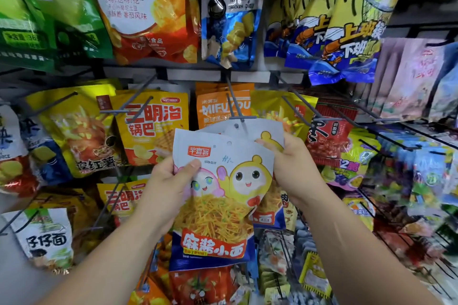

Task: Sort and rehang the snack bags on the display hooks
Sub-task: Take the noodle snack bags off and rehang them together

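Shop display wall (247,76) fitted with rows of grey metal hooks, crowded with hanging snack bags. At centre, two bare hands hold two matching white bags (each printed with cartoon faces over a heap of yellow noodles and a blue base).

Left hand (173,181) grips the front bag (218,205) at its left edge, thumb pressed flat on the printed side, fingers curled behind. This bag hangs tilted, free of any hook, its punched hole near the top showing.

Right hand (290,163) pinches the rear bag (247,129) at its right edge, thumb in front. Only the top of this bag shows above the front one. Its hole sits just below the tip of a hook (235,104); whether the hook passes through is unclear.

Behind the hook hangs an orange bag (218,106). A yellow-orange bag (153,126) hangs left of it. Higher up hang a red bag (148,7) and a blue bag (230,20).
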The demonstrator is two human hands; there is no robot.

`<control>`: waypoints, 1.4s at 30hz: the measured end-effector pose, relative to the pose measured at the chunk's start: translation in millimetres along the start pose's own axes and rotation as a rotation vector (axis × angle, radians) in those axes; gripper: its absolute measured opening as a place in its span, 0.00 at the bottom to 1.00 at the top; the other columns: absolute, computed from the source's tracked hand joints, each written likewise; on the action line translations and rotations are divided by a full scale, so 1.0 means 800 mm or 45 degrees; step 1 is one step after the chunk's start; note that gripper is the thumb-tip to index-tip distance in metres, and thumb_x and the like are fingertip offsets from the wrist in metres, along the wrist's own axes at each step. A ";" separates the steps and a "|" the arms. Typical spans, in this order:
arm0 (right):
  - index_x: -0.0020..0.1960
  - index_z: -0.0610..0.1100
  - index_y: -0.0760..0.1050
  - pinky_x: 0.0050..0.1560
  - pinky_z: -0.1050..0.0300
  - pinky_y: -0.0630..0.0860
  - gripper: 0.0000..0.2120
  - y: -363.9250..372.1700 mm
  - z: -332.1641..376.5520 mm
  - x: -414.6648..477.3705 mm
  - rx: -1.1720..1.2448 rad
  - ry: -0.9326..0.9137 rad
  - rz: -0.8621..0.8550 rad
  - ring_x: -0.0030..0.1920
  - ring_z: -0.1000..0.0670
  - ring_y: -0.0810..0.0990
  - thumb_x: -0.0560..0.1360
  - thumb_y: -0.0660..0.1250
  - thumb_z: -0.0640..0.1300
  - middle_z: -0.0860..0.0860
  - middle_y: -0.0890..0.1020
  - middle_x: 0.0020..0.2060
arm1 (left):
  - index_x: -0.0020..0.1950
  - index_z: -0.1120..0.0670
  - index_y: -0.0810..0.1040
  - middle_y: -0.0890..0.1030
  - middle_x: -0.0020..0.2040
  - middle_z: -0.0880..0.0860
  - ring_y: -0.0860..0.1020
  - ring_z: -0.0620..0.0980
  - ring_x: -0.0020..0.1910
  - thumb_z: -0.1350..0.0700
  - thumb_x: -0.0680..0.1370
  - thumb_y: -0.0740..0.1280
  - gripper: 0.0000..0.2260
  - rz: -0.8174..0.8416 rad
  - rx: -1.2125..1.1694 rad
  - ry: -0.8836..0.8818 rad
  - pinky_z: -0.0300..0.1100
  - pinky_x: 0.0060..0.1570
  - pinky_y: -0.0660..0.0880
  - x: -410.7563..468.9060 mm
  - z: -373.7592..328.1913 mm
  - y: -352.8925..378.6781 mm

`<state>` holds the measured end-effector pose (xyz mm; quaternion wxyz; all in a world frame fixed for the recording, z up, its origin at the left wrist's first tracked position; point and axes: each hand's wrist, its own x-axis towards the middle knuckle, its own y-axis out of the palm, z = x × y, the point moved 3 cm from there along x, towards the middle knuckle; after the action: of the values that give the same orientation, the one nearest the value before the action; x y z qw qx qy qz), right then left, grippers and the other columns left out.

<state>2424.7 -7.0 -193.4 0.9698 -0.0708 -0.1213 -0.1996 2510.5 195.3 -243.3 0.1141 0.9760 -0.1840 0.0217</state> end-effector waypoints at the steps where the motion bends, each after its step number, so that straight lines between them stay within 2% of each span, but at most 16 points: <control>1: 0.63 0.45 0.81 0.49 0.54 0.84 0.11 -0.001 -0.001 -0.003 0.024 0.014 0.001 0.53 0.51 0.87 0.84 0.64 0.40 0.52 0.88 0.53 | 0.60 0.53 0.80 0.87 0.56 0.53 0.85 0.54 0.57 0.63 0.83 0.64 0.10 0.001 0.004 0.009 0.53 0.57 0.80 -0.001 0.001 0.003; 5: 0.61 0.44 0.82 0.40 0.59 0.82 0.10 -0.006 -0.005 -0.015 0.120 0.065 -0.001 0.49 0.49 0.88 0.84 0.64 0.40 0.49 0.88 0.51 | 0.57 0.48 0.80 0.87 0.55 0.50 0.85 0.53 0.56 0.61 0.83 0.65 0.09 -0.022 0.087 0.081 0.56 0.58 0.80 0.000 0.002 0.012; 8: 0.60 0.41 0.82 0.34 0.61 0.80 0.10 -0.007 -0.019 -0.028 0.227 0.127 -0.068 0.40 0.51 0.87 0.84 0.64 0.39 0.48 0.88 0.46 | 0.60 0.48 0.79 0.88 0.53 0.46 0.86 0.48 0.53 0.59 0.83 0.65 0.09 -0.023 0.163 0.117 0.46 0.51 0.81 0.000 0.008 0.020; 11: 0.62 0.41 0.81 0.48 0.48 0.84 0.11 -0.006 -0.042 -0.039 0.343 0.218 -0.106 0.51 0.44 0.87 0.84 0.64 0.40 0.45 0.88 0.53 | 0.63 0.54 0.78 0.88 0.53 0.49 0.86 0.51 0.52 0.59 0.84 0.64 0.08 0.006 0.209 0.061 0.44 0.47 0.83 0.001 0.022 0.032; 14: 0.59 0.43 0.83 0.46 0.51 0.82 0.10 -0.011 -0.060 -0.048 0.369 0.297 -0.137 0.48 0.44 0.87 0.84 0.64 0.41 0.48 0.89 0.49 | 0.61 0.56 0.77 0.87 0.54 0.55 0.85 0.57 0.54 0.59 0.83 0.66 0.07 0.011 0.239 -0.001 0.56 0.55 0.82 0.003 0.037 0.038; 18: 0.61 0.46 0.83 0.57 0.44 0.81 0.10 -0.019 -0.073 -0.053 0.418 0.369 -0.156 0.56 0.42 0.86 0.83 0.65 0.43 0.47 0.88 0.54 | 0.59 0.55 0.74 0.84 0.54 0.61 0.84 0.57 0.52 0.59 0.81 0.69 0.08 0.005 0.195 -0.077 0.54 0.52 0.79 0.007 0.049 0.043; 21: 0.57 0.47 0.84 0.44 0.53 0.82 0.09 -0.026 -0.074 -0.049 0.395 0.382 -0.115 0.46 0.50 0.87 0.83 0.65 0.42 0.51 0.89 0.47 | 0.64 0.53 0.76 0.86 0.56 0.55 0.85 0.57 0.55 0.61 0.81 0.68 0.12 0.025 0.132 -0.138 0.56 0.57 0.81 0.011 0.051 0.049; 23: 0.55 0.46 0.83 0.37 0.59 0.81 0.08 -0.033 -0.074 -0.040 0.356 0.410 -0.076 0.39 0.55 0.86 0.83 0.65 0.42 0.53 0.88 0.40 | 0.62 0.54 0.80 0.87 0.54 0.55 0.85 0.60 0.55 0.61 0.82 0.67 0.09 0.042 0.127 -0.186 0.58 0.58 0.80 0.014 0.053 0.053; 25: 0.58 0.48 0.84 0.52 0.49 0.83 0.10 -0.044 -0.073 -0.025 0.235 0.422 -0.100 0.49 0.52 0.87 0.81 0.68 0.51 0.53 0.88 0.48 | 0.58 0.54 0.83 0.88 0.52 0.55 0.85 0.60 0.53 0.61 0.82 0.67 0.08 -0.001 0.124 -0.211 0.60 0.58 0.80 0.017 0.054 0.054; 27: 0.62 0.49 0.81 0.64 0.42 0.78 0.17 -0.062 -0.072 -0.005 0.082 0.357 -0.295 0.60 0.47 0.83 0.78 0.69 0.56 0.53 0.85 0.59 | 0.57 0.55 0.83 0.88 0.51 0.55 0.86 0.60 0.52 0.61 0.82 0.68 0.07 -0.060 0.127 -0.201 0.62 0.58 0.80 0.021 0.053 0.053; 31: 0.73 0.49 0.70 0.64 0.37 0.78 0.31 -0.095 -0.054 0.033 -0.107 0.184 -0.654 0.65 0.44 0.79 0.74 0.68 0.60 0.53 0.78 0.67 | 0.55 0.52 0.83 0.88 0.49 0.55 0.85 0.63 0.51 0.60 0.81 0.69 0.06 -0.184 0.177 -0.114 0.64 0.55 0.80 0.024 0.047 0.050; 34: 0.74 0.48 0.68 0.62 0.36 0.79 0.33 -0.108 -0.055 0.063 -0.244 0.127 -0.668 0.66 0.44 0.78 0.74 0.71 0.60 0.52 0.75 0.70 | 0.55 0.50 0.83 0.88 0.48 0.52 0.85 0.59 0.49 0.59 0.82 0.69 0.06 -0.242 0.227 -0.043 0.59 0.51 0.82 0.018 0.038 0.049; 36: 0.74 0.45 0.67 0.62 0.38 0.79 0.35 -0.113 -0.057 0.080 -0.289 0.106 -0.662 0.64 0.42 0.79 0.73 0.72 0.59 0.48 0.77 0.68 | 0.57 0.50 0.83 0.88 0.48 0.51 0.85 0.59 0.50 0.59 0.82 0.68 0.07 -0.259 0.252 -0.010 0.61 0.52 0.81 0.013 0.034 0.046; 38: 0.68 0.43 0.73 0.59 0.39 0.81 0.33 -0.118 -0.059 0.096 -0.332 0.075 -0.649 0.59 0.42 0.83 0.70 0.72 0.61 0.45 0.83 0.60 | 0.57 0.49 0.83 0.88 0.47 0.49 0.86 0.58 0.50 0.58 0.82 0.68 0.07 -0.265 0.277 0.011 0.63 0.52 0.81 0.008 0.032 0.042; 40: 0.51 0.48 0.81 0.51 0.34 0.83 0.19 -0.121 -0.067 0.110 -0.413 0.082 -0.568 0.47 0.40 0.86 0.69 0.70 0.61 0.45 0.85 0.46 | 0.57 0.48 0.83 0.88 0.47 0.48 0.86 0.57 0.49 0.58 0.82 0.68 0.07 -0.282 0.283 0.009 0.63 0.53 0.82 0.005 0.031 0.037; 42: 0.37 0.51 0.77 0.46 0.31 0.83 0.14 -0.125 -0.081 0.124 -0.436 0.102 -0.510 0.41 0.37 0.85 0.68 0.66 0.62 0.45 0.83 0.37 | 0.57 0.49 0.83 0.88 0.49 0.49 0.87 0.55 0.48 0.59 0.82 0.67 0.08 -0.298 0.262 -0.007 0.63 0.54 0.82 0.003 0.030 0.033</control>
<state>2485.8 -146.2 -220.4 0.8888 -0.2006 -0.0588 -0.4079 2503.2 164.7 -260.7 0.0147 0.9974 -0.0659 0.0243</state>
